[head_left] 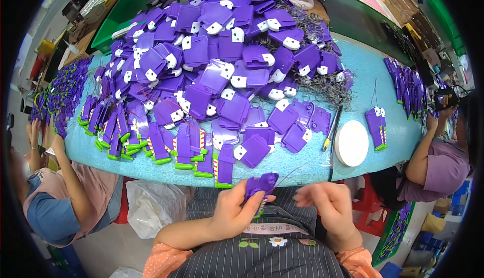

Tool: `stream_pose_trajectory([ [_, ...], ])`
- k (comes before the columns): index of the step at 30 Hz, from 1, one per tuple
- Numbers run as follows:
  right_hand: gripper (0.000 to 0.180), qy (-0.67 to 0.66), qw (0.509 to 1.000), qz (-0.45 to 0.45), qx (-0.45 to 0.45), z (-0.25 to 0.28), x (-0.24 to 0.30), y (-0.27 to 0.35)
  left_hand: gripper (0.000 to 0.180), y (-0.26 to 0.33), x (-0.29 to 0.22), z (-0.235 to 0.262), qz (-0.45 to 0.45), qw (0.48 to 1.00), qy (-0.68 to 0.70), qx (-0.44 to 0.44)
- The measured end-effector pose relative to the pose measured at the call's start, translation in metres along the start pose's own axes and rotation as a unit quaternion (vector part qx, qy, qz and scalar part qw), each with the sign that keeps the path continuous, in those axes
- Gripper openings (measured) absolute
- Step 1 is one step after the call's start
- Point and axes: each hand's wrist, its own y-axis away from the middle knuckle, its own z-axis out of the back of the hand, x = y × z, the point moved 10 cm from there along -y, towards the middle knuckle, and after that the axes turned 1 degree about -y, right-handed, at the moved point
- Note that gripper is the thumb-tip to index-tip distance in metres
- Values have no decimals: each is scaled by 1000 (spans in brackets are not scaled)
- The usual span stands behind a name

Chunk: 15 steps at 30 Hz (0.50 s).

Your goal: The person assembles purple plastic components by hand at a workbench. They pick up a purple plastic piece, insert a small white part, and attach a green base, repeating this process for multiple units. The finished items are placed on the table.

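A purple plastic piece [261,185] is gripped in the left hand [237,211] just below the table edge [302,169], at six o'clock. The right hand [330,202], at its three o'clock, is held loosely curled and blurred; a thin thread seems pinched, though this cannot be told
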Motion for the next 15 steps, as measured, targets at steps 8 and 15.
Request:
stream_pose_trajectory([
  [8,34,-296,947,47,-117,10,-17,-41,27,11,-18,-46,-80,948,-281,129],
  [15,23,110,964,217,-109,-5,35,-17,29,3,20,-19,94,975,195,51],
])
